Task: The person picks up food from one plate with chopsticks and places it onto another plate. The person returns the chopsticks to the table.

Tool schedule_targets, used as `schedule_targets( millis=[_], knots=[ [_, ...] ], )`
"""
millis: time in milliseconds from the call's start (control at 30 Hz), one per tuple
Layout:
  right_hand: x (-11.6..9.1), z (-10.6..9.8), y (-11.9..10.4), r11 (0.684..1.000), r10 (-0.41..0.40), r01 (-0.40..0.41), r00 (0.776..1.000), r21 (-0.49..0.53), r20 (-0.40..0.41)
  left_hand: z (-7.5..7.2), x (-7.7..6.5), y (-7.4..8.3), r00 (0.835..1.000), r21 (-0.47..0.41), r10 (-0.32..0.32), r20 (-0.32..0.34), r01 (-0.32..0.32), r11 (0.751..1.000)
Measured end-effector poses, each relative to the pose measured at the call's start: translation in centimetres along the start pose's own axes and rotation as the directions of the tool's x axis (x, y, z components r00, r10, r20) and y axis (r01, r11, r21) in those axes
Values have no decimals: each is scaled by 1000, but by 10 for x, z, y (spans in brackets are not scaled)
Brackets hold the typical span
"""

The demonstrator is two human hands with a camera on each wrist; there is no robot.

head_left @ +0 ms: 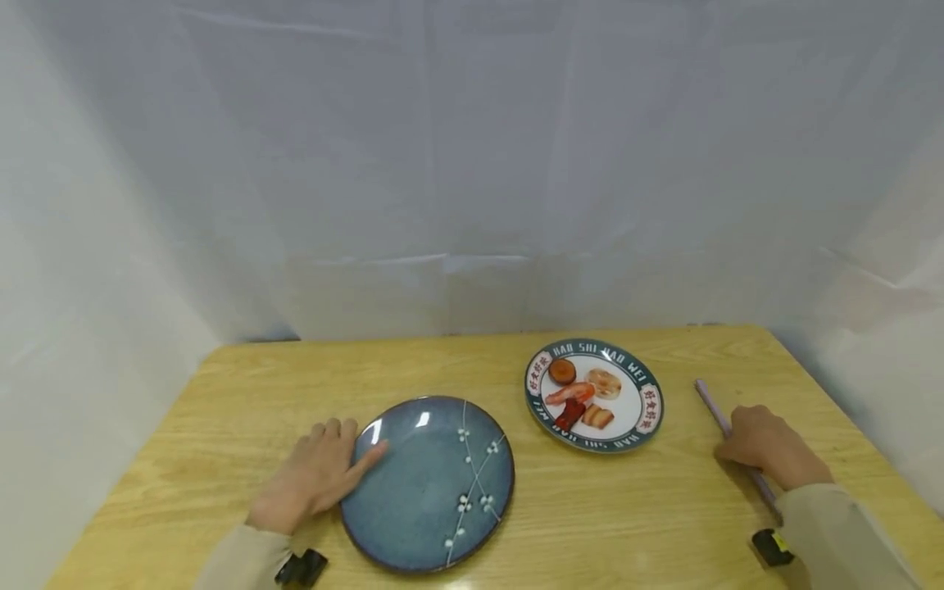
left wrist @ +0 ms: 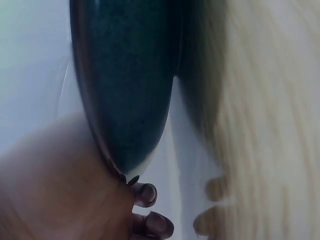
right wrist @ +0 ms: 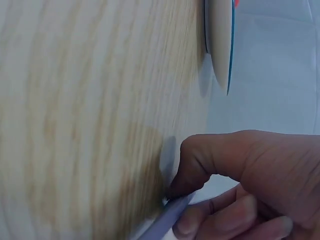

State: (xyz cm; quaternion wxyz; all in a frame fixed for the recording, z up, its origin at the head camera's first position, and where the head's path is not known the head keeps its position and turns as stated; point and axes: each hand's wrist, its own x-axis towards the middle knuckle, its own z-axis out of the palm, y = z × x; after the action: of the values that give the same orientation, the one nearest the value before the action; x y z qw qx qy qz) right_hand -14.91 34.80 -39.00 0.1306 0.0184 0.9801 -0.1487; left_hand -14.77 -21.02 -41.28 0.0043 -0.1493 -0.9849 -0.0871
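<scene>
My left hand (head_left: 317,471) grips the left rim of a blue-grey plate (head_left: 413,492) with a dark edge and white blossom sprigs. The thumb lies over the rim on the plate's upper side. In the left wrist view, fingertips (left wrist: 159,224) show past the rim of the blue plate (left wrist: 125,100), close to the wooden table. On the right side, my right hand (head_left: 767,447) pinches a slim lilac stick (head_left: 710,401) near its middle. The right wrist view has the thumb and fingers on the lilac stick (right wrist: 165,220), right by the tabletop.
A smaller white plate (head_left: 627,410) with a green lettered rim and pictures of food lies between the hands, farther back. Both plates are on a wooden table (head_left: 575,524). Pale sheeting (head_left: 487,164) hangs behind and along the sides.
</scene>
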Motion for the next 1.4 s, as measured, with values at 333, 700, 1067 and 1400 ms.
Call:
schedule_targets(
  millis=[333,700,1067,1400],
  knots=[
    [-7,2,-2,999,32,-33,999,12,18,0,0,4,997,46,27,-72,-24,999],
    [-26,-31,-40,968,-69,90,993,235,-93,-1,-3,2,999,46,3,-39,-1,999],
    [-31,-30,-33,942,-72,147,967,301,-245,4,-3,2,996,57,17,-82,-12,998],
    [-32,-33,-37,925,-98,260,869,279,-485,2,-1,3,997,54,17,-70,-13,998]
  ],
)
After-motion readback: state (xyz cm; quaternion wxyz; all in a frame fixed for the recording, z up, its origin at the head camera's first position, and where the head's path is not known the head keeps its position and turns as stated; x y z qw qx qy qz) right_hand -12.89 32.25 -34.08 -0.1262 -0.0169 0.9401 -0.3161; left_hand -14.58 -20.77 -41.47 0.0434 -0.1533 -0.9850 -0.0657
